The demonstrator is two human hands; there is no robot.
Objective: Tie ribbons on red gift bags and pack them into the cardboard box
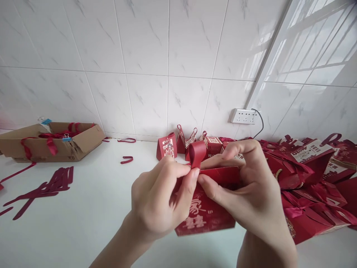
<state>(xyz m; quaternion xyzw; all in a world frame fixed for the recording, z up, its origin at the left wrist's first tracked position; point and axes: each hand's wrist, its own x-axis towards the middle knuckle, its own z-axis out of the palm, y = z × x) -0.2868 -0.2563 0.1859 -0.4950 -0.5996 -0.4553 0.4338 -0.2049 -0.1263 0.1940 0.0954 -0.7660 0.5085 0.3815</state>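
left hand (158, 199) pinches a red loop (197, 153), right hand (255, 186) a pale-lettered red box (217, 216).

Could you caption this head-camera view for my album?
Left hand pinching a looped red strap, right hand holding a red box, before a tiled wall.

Hands (160, 197) (253, 186) partly hide the red box (208, 219); the right edge crops the box pile (309, 217).
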